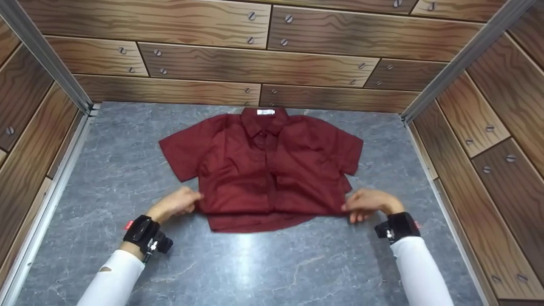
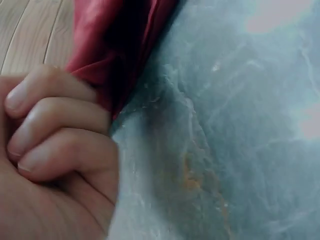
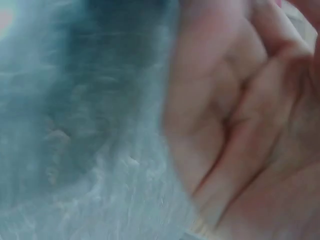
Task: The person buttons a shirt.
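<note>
A dark red short-sleeved shirt [image 1: 238, 170] lies front up, its collar [image 1: 264, 125] toward the back wall. The lower part is folded under or bunched, and a strip of hem [image 1: 259, 223] shows below the front fold. At the shirt's lower left edge my left hand [image 1: 176, 203] pinches the cloth; in the left wrist view its fingers are curled with red fabric [image 2: 117, 50] coming from them. My right hand [image 1: 369, 203] pinches the lower right corner between thumb and forefinger, the other fingers loosely bent. The right wrist view is blurred and shows mostly the palm [image 3: 240, 125].
The shirt lies on a grey marbled tabletop [image 1: 272, 272]. Wood-patterned panels [image 1: 204, 59] stand at the back and both sides, with metal posts [image 1: 459, 63] at the corners. Each wrist carries a black strapped camera [image 1: 142, 231].
</note>
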A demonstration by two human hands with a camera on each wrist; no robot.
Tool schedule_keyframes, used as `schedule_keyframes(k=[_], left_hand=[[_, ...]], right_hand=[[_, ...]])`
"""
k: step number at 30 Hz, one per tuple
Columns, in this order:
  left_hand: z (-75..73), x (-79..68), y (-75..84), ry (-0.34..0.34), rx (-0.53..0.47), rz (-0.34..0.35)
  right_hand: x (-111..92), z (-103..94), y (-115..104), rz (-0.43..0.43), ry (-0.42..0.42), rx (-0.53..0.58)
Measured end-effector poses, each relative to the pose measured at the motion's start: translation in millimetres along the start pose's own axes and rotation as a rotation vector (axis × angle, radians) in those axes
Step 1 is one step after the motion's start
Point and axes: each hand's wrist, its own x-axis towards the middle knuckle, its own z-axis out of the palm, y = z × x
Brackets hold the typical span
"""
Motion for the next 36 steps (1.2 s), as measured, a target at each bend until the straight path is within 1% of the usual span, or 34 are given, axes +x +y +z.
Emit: schedule_keyframes(k=[1, 2, 3, 4, 5, 6, 7, 8, 9, 11, 12, 13, 14, 15, 16, 17, 18, 19, 20, 23, 24, 25, 27, 31, 33, 34, 36], left_hand=[[0.7, -1.5, -1.1, -0.01, 0.043, -0.01], [1.4, -2.5, -2.4, -0.018, 0.074, -0.019], [1.8, -3.4, -3.6, -0.017, 0.091, -0.027], [2.0, -4.1, -4.8, -0.003, 0.103, -0.03], [1.7, -4.4, -6.1, 0.019, 0.109, -0.022], [1.3, -4.2, -7.6, 0.066, 0.116, -0.014], [0.4, -3.3, -7.7, 0.135, 0.145, 0.005], [-0.3, -1.8, -7.4, 0.229, 0.174, 0.03], [-0.4, 0.1, -6.6, 0.338, 0.207, 0.057], [1.1, 6.5, -4.0, 0.56, 0.261, 0.157], [3.1, 10.6, -1.7, 0.664, 0.292, 0.212], [5.9, 15.3, 1.2, 0.744, 0.327, 0.279], [9.7, 21.0, 4.1, 0.787, 0.354, 0.35], [13.8, 26.7, 7.1, 0.796, 0.386, 0.413], [18.3, 32.3, 10.1, 0.779, 0.421, 0.467], [23.0, 37.6, 13.1, 0.745, 0.453, 0.494], [27.6, 42.2, 16.4, 0.7, 0.483, 0.488], [31.3, 46.5, 19.1, 0.643, 0.508, 0.46], [34.2, 50.4, 21.6, 0.58, 0.53, 0.415], [37.8, 61.5, 27.2, 0.404, 0.604, 0.224], [37.1, 64.7, 28.3, 0.355, 0.638, 0.17], [35.2, 67.7, 29.0, 0.312, 0.666, 0.132], [30.0, 72.4, 29.8, 0.264, 0.731, 0.087], [17.3, 73.9, 32.6, 0.23, 0.791, 0.061], [13.5, 71.8, 35.7, 0.212, 0.807, 0.043], [12.9, 70.6, 37.7, 0.209, 0.807, 0.04], [13.3, 68.7, 42.3, 0.233, 0.798, 0.065]], right_hand=[[1.9, 2.2, -1.7, 0.019, -0.02, -0.051], [3.6, 3.5, -3.9, 0.034, -0.018, -0.1], [5.3, 3.8, -6.3, 0.048, -0.002, -0.124], [6.7, 3.0, -8.7, 0.056, 0.038, -0.144], [8.1, 1.8, -11.3, 0.053, 0.098, -0.158], [9.4, 0.4, -13.8, 0.043, 0.182, -0.173], [11.1, -1.2, -16.2, 0.023, 0.29, -0.197], [13.0, -2.2, -19.4, 0.002, 0.405, -0.226], [15.8, -2.0, -22.8, -0.029, 0.523, -0.252], [23.7, 1.7, -31.9, -0.128, 0.745, -0.314], [28.9, 5.0, -37.3, -0.186, 0.828, -0.346], [35.1, 8.7, -43.6, -0.249, 0.877, -0.38], [41.2, 12.9, -50.4, -0.308, 0.888, -0.41], [48.0, 17.5, -57.0, -0.363, 0.875, -0.441], [54.7, 22.2, -63.6, -0.4, 0.841, -0.473], [61.5, 27.0, -70.3, -0.419, 0.792, -0.504], [67.8, 31.8, -76.6, -0.41, 0.732, -0.531], [73.4, 36.7, -82.9, -0.379, 0.671, -0.556], [78.3, 41.5, -88.6, -0.333, 0.611, -0.58], [89.9, 55.8, -102.5, -0.168, 0.447, -0.63], [92.3, 60.6, -105.7, -0.119, 0.408, -0.645], [93.5, 65.7, -108.7, -0.079, 0.382, -0.66], [94.2, 75.8, -113.9, -0.02, 0.357, -0.69], [88.6, 90.7, -123.9, 0.023, 0.34, -0.721], [84.5, 91.5, -126.9, 0.009, 0.337, -0.697], [82.8, 89.7, -127.5, -0.009, 0.352, -0.679], [81.0, 81.2, -126.4, -0.056, 0.426, -0.651]])
